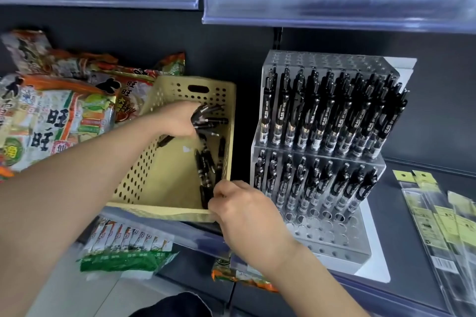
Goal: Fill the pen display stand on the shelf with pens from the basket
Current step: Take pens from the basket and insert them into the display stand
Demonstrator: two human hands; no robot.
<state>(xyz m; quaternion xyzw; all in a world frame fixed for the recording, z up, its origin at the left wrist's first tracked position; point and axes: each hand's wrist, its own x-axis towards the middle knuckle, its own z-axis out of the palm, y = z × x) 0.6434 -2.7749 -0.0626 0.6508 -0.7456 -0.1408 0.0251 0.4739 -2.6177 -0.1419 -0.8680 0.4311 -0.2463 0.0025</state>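
Pens (206, 162): black, clip-topped, lying loose and partly overlapping along the right side of the basket floor.
Bundle (208, 118): several more pens gathered at the basket's far end, fanning out to the right of the fist that holds them.
Handling: judged light, stiff and smooth-barrelled, so a handful is apt to splay or slip. The mid-barrel looks the surest hold, with single pens fed tip-down into a hole.
Basket (134, 170): cream, perforated, standing on the shelf just left of the stand.
Display stand (332, 237): clear, stepped. The upper tier and the back of the lower tier carry upright pens, and the front rows of holes stand vacant.
Left hand (177, 121): fingers wrapped round the bundle.
Right hand (247, 208): fingers curled at the basket's near right corner. It cannot be told whether they pinch a pen end or grip the rim.
Surroundings: snack bags (51, 116) crowd the basket's left and far sides, and flat hanging packets (438, 221) lie right of the stand.
Obscured: the number of pens in the bundle, the pens under the right hand, and possibly more beneath the left forearm.
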